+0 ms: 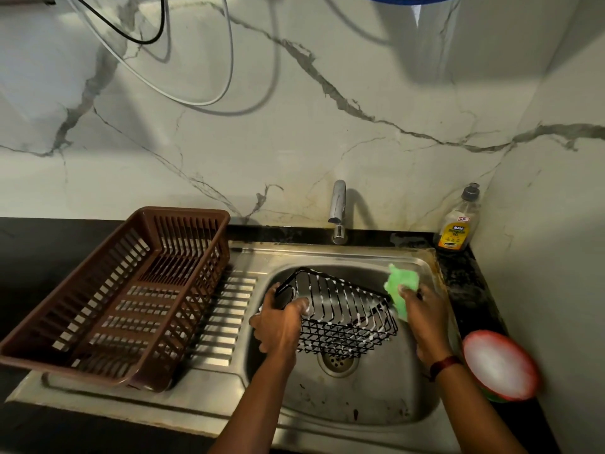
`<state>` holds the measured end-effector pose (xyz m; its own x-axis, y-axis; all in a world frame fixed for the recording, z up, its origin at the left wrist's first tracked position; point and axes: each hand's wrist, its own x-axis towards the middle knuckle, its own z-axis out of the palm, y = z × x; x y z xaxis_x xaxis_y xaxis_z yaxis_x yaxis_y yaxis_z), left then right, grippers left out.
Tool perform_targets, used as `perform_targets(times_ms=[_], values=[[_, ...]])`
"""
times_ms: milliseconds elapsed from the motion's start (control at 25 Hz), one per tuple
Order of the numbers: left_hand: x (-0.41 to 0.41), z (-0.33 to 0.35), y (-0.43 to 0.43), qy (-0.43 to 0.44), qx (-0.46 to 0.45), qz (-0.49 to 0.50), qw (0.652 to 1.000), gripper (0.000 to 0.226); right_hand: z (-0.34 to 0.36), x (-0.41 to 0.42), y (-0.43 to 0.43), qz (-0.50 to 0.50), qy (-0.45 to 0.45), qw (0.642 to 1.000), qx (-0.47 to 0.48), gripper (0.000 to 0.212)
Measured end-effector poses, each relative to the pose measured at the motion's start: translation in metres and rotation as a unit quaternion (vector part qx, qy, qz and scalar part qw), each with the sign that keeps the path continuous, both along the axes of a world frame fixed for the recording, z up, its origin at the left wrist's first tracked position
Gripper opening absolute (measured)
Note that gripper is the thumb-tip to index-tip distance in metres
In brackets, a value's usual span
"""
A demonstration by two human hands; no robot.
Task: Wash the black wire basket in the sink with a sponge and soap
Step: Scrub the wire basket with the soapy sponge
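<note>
Hidden or unclear: both forearms are cut off by the lower frame edge. The left hand (pixel 278 326) covers the basket's (pixel 340 312) left corner. The right hand (pixel 422 319) covers the near part of the sponge (pixel 401 286). The bowl (pixel 501 365) on the bench (pixel 32 250) at right is blurred, with white contents I cannot identify. The small print on the soap bottle (pixel 458 224) is illegible.

Basket: sits in the sink (pixel 360 404) basin above the drain (pixel 337 362), tilted. Its long axis runs roughly left to right, with the left end farther back and higher. I cannot tell which side is the open one. White foam lies along many wires.

Left hand: fingers (pixel 294 306) clenched round the basket's left end.

Right hand: fingers (pixel 407 291) grasping the green sponge, which touches the basket's right end.

Also noted: tap (pixel 338 208) behind the basin; brown rack (pixel 124 290) on the drainboard at left.
</note>
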<state>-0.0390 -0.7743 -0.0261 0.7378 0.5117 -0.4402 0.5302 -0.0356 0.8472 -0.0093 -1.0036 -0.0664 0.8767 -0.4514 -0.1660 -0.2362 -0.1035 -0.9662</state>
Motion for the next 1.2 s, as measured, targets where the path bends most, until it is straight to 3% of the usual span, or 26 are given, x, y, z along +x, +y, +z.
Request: perform_targets(times_ms=[120, 320, 480, 640, 800, 880, 1200], values=[[-0.001, -0.002, 0.000, -0.003, -0.009, -0.001, 1.000, 0.104, -0.013, -0.002, -0.003, 0.001, 0.050, 0.986, -0.156, 0.013], [-0.003, -0.003, -0.005, -0.002, 0.000, -0.017, 1.000, 0.101, -0.016, 0.004, 0.025, 0.043, 0.052, 0.977, -0.202, 0.017], [-0.005, 0.003, -0.013, 0.039, 0.056, -0.049, 0.996, 0.099, 0.007, -0.007, 0.078, 0.152, -0.101, 0.953, -0.243, 0.030], [-0.005, -0.001, -0.013, 0.052, 0.063, -0.024, 0.996, 0.092, 0.016, -0.017, 0.106, 0.210, -0.253, 0.884, -0.331, 0.063], [0.000, -0.002, -0.006, 0.018, 0.021, -0.001, 1.000, 0.097, -0.002, -0.019, 0.088, 0.226, -0.304, 0.814, -0.441, 0.071], [0.002, 0.000, -0.002, -0.006, -0.009, 0.010, 1.000, 0.099, -0.010, -0.019, 0.073, 0.226, -0.273, 0.817, -0.454, 0.072], [0.004, 0.011, 0.005, -0.023, -0.046, 0.061, 0.997, 0.100, -0.041, -0.019, 0.021, 0.114, -0.077, 0.916, -0.376, 0.057]])
